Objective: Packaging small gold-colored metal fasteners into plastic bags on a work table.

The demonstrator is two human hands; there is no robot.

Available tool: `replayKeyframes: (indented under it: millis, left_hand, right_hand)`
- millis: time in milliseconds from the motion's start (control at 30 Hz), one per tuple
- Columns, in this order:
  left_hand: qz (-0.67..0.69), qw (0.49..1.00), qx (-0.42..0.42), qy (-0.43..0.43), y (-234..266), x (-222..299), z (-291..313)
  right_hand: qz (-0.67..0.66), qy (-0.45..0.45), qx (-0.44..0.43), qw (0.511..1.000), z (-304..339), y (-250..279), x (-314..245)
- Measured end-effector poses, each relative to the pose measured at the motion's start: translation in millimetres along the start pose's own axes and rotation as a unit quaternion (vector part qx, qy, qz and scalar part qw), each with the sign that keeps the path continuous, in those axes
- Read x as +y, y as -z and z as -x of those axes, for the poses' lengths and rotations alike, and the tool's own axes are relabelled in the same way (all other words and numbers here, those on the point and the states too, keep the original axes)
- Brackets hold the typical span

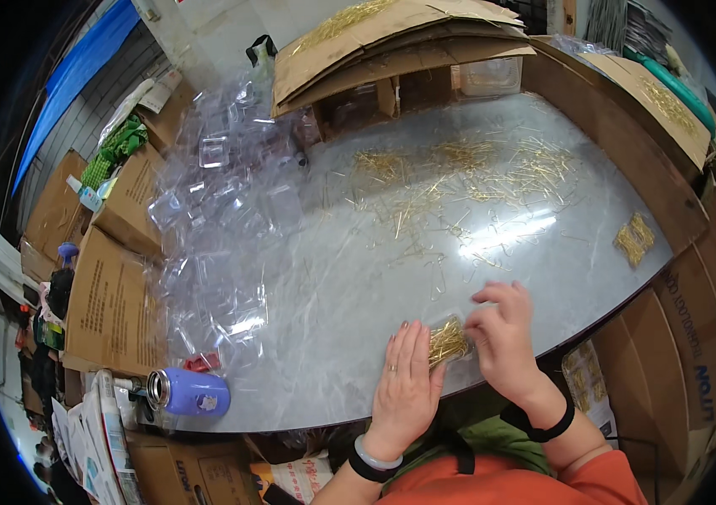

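At the near edge of the table, a small clear plastic box (449, 341) is filled with thin gold metal hooks. My left hand (406, 370) lies with its fingers stretched out along the box's left side, the thumb against it. At the box's right side is my right hand (505, 337), fingers bent and apart, slightly blurred, with no object visible in them. Beyond both hands, loose gold hooks (412, 206) are scattered over the grey marbled table (332, 337). Two filled packs of hooks (634, 240) lie near the table's right edge.
Many clear plastic boxes (223, 202) are heaped on the left. A purple bottle (194, 392) lies at the near left, beside a small red item (202, 362). Cardboard walls (627, 143) border the right side, and a cardboard shelf (400, 50) stands at the back.
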State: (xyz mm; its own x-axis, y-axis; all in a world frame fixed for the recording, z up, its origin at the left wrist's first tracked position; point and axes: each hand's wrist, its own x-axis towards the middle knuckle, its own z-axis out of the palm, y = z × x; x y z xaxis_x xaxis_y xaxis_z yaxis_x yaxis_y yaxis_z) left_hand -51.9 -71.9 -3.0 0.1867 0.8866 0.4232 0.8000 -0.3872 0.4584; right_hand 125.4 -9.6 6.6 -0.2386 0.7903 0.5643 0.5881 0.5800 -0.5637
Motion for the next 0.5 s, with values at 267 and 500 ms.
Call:
replayKeyframes:
  millis: [267, 500]
  left_hand:
    - [0.001, 1.000, -0.003, 0.003, 0.1, -0.3, 0.5]
    - [0.005, 1.000, 0.002, 0.002, 0.1, 0.3, 1.4]
  right_hand:
    - [-0.123, -0.083, -0.030, 0.989, 8.6, -2.2, 8.2]
    - [-0.172, -0.089, -0.026, 0.981, 6.8, -1.5, 3.3]
